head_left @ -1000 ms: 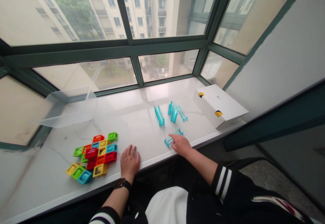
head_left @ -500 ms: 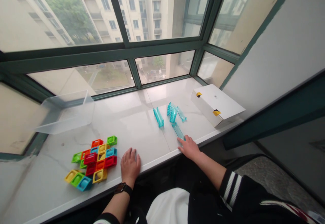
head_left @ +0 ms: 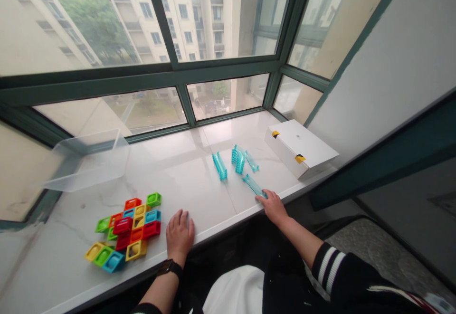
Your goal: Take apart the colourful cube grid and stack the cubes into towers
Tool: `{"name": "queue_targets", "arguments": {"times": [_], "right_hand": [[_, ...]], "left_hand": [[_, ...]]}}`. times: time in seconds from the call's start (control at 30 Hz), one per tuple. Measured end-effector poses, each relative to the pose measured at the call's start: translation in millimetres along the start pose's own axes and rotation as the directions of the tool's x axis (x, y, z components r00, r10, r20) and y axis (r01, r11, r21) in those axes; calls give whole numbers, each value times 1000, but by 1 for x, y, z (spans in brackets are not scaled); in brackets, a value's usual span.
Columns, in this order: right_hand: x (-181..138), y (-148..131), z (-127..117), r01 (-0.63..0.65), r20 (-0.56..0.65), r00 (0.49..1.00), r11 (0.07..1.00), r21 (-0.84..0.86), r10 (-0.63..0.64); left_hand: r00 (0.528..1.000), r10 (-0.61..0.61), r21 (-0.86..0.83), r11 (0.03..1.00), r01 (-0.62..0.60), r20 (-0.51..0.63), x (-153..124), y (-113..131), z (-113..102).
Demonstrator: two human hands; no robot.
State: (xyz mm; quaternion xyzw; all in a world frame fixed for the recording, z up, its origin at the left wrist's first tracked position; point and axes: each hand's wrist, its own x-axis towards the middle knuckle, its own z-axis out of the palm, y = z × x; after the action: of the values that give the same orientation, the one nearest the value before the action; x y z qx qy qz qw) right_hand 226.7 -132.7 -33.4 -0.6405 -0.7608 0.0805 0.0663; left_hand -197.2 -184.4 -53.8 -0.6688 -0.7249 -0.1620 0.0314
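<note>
The right hand [head_left: 273, 207] touches a turquoise plastic track [head_left: 254, 185] on a marble windowsill [head_left: 185, 181]. The left hand [head_left: 180, 236], well apart, lies flat beside colorful blocks [head_left: 124, 226].

Black jacket sleeve [head_left: 351, 276], white-striped cuff [head_left: 328, 270], black wristwatch [head_left: 170, 267] on left wrist, white shirt [head_left: 233, 292], bare hands [head_left: 180, 235]

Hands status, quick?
Right hand fingertips on end of teal plastic track. Left hand resting on sill, empty. Colored blocks left of it.
</note>
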Motion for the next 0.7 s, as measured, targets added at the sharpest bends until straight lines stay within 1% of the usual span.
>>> {"name": "queue_targets", "arguments": {"times": [0.1,0.17,0.27,0.37,0.47,0.6,0.7], "right_hand": [[-2,13,-5,21,-21,1000,999,33,-21],[1,23,-10,12,-67,998,998,57,-8],[17,34,-19,-20,-147,989,995,98,34],[49,38,-32,-59,-200,976,991,119,82],[91,33,-44,-70,-226,970,993,98,91],[142,17,-50,-121,-154,981,993,13,121],[166,5,-48,-140,-93,986,989,-42,135]], "left_hand": [[1000,3,2,1000,-3,-7,0,0,-1],[1000,2,-6,1000,-2,-8,1,0,-1],[1000,4,-13,1000,-4,-9,1,1,-2],[1000,4,-20,1000,-4,-12,1,1,-2],[1000,2,-15,1000,-2,-14,0,0,-1],[1000,8,3,1000,-8,-13,0,-1,0],[1000,11,22,1000,-11,-23,-1,-3,3]]}}
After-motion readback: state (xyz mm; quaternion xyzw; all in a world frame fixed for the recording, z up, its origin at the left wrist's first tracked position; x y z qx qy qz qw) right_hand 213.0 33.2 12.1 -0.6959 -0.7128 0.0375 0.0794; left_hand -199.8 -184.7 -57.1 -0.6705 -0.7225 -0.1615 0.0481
